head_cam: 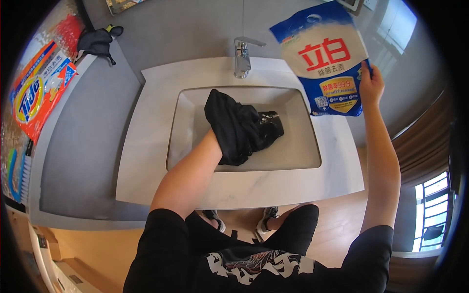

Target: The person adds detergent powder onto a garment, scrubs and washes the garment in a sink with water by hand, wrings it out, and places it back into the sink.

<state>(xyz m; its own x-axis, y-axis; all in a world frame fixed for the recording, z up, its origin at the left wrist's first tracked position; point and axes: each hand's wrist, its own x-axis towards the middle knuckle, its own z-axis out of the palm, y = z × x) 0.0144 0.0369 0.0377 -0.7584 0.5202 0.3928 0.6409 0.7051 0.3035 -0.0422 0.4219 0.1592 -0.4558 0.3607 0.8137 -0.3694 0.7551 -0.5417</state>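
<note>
My right hand (370, 83) grips the right edge of a blue-and-white plastic bag of laundry detergent (322, 47). The bag is held upright above the right back corner of the washbasin counter and bears large red writing. My left forearm (190, 172) reaches into the washbasin (190, 106), and a black cloth garment (238, 124) covers the left hand, so its fingers are hidden. Part of the garment lies on the basin floor, bunched up, with a wet shine and some whitish specks at its right end. A chrome faucet (242, 58) stands behind the basin.
White marbled countertop (249, 186) surrounds the basin. On the grey ledge at left lie an orange Tide bag (40, 91), a scrubbing brush (25, 175) with white bristles and a dark fabric item (95, 41). A brown curtain (421, 135) and a barred window (432, 212) are at right.
</note>
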